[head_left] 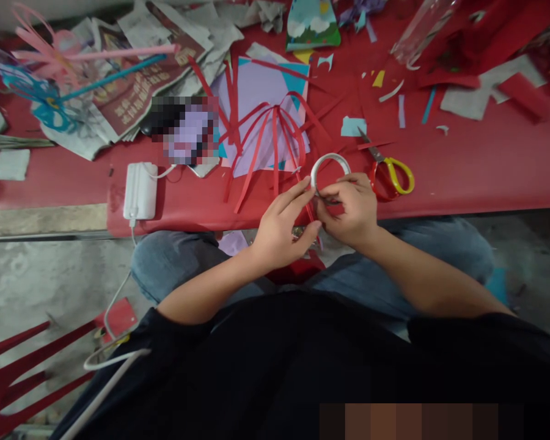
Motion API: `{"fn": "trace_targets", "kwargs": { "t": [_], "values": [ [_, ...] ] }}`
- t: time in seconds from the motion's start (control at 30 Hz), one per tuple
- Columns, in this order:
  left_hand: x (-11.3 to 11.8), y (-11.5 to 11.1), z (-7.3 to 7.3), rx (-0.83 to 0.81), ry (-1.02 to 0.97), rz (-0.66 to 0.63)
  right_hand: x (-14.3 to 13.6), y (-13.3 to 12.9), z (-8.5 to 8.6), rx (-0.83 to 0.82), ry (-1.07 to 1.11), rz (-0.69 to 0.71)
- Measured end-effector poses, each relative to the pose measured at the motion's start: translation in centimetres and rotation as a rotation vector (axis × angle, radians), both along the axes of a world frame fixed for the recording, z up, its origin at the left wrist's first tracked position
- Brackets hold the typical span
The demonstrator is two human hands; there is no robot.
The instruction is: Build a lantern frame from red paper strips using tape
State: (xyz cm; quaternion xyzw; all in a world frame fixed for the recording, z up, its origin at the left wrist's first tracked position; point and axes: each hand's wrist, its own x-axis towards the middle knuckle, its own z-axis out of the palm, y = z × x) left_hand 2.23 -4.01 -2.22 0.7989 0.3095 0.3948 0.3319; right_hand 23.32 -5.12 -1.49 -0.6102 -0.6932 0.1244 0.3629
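A white roll of tape [330, 160] stands near the front edge of the red table, between my two hands. My right hand [351, 208] is closed on the roll, its thumb and fingers pinched at the lower left of the ring. With fingers apart, my left hand [288, 226] touches the left side of the roll with its fingertips. Just beyond lies a bundle of thin red paper strips [275, 113], joined at the top and fanning out over purple and blue paper sheets [256, 85]. Yellow-and-red-handled scissors [387, 165] rest to the right.
On the red table [467, 171], a white power bank [140, 190] with a cable lies left, near a blurred purple object. Newspapers [132, 91] and pink and blue ribbon pieces fill the back left. Paper scraps are scattered right.
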Motion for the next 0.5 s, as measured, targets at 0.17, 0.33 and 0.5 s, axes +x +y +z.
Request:
{"fn": "trace_targets", "kwargs": {
  "t": [0.17,0.33,0.5],
  "values": [
    [0.1,0.1,1.1,-0.048,-0.073,0.057,0.2,0.0,-0.5,0.033,0.022,0.012],
    [0.1,-0.1,1.4,-0.107,-0.137,0.069,0.1,0.2,-0.9,0.106,0.017,0.030],
    [0.2,0.2,0.1,-0.097,-0.232,0.059,0.0,0.5,-1.8,0.256,-0.016,0.037]
  ]
}}
